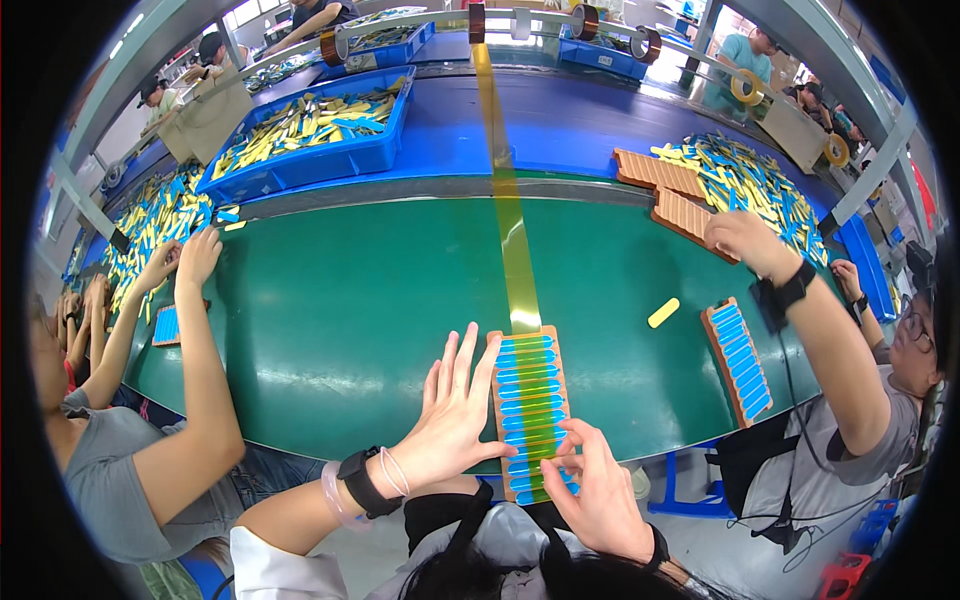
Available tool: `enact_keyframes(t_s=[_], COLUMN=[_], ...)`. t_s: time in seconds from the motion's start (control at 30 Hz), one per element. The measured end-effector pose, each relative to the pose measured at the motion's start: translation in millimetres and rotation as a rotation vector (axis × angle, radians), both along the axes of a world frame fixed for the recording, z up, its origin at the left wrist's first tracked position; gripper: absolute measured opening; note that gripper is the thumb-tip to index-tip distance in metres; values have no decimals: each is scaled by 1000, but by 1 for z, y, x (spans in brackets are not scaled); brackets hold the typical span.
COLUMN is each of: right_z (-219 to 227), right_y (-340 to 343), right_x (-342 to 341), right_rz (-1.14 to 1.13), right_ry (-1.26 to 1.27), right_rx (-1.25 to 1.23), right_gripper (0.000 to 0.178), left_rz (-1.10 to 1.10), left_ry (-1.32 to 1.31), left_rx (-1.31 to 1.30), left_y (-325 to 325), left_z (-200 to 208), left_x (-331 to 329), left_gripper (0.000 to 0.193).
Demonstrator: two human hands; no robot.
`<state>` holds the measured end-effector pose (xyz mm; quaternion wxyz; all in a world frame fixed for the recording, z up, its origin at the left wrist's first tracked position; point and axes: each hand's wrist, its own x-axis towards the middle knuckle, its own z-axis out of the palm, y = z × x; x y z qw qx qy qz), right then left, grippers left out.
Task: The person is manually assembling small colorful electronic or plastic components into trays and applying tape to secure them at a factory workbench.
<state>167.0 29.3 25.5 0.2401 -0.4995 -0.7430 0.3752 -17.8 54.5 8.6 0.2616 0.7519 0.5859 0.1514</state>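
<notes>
In front of me lies a brown grooved tray point(562, 372) filled with a row of blue strips point(508, 391). A translucent yellow tape point(515, 250) comes down from the far side and runs lengthwise over the strips. My left hand point(452, 412) is open beside the tray's left edge, fingers stretched away from me. Its index fingertip is at the tray's upper left corner and its thumb rests on the strips. My right hand point(598, 492) is at the near right part of the tray, its fingers bent and closed at the tape's edge.
A yellow strip point(663, 313) and another filled tray point(738, 362) lie to the right. Stacked brown trays point(690, 215) stand by a heap of strips point(765, 190). A blue bin point(300, 175) holds more strips. Co-workers' arms reach in from both sides. Tape rolls hang on a bar point(400, 22).
</notes>
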Motion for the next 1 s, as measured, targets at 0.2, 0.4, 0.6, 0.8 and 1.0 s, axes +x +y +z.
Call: enact_keyframes(t_s=[0.2,0.4,0.6,0.8,1.0], right_z=[-2,-4,-1,-3,-1], right_y=[-2,-3,-4,-1,0], right_x=[0,-2,0,0,0], right_rz=[3,4,2,8,39], right_ry=[-3,6,-27,-40,-90], right_rx=[50,48,17,35,47], right_gripper=[42,42,44,43,44], left_rz=[-18,75,151,146,72], left_ry=[31,-153,-68,31,-114], left_rx=[59,94,87,50,-6], left_y=[-4,17,42,47,68], left_z=[2,-3,-14,-14,-9], left_x=[2,-18,-20,-19,-24], left_gripper=[107,99,99,99,99])
